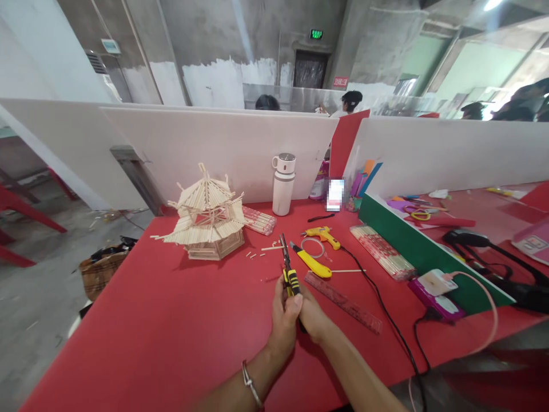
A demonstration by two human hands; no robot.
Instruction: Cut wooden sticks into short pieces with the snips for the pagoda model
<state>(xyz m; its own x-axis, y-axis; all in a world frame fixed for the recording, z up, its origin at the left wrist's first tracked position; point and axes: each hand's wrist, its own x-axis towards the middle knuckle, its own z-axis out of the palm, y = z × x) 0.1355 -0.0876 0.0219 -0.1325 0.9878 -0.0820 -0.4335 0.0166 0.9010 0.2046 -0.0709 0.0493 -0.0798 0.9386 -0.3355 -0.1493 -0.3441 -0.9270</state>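
The bottle (283,189) stands behind the glue gun (322,235).

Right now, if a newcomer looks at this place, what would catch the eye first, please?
Probably the pale pagoda-like stick model, at left on the red table. Then perhaps the black-and-yellow pliers in the left hand, at centre, with the right hand close against it. The yellow glue gun and cutter knife lie to the right.
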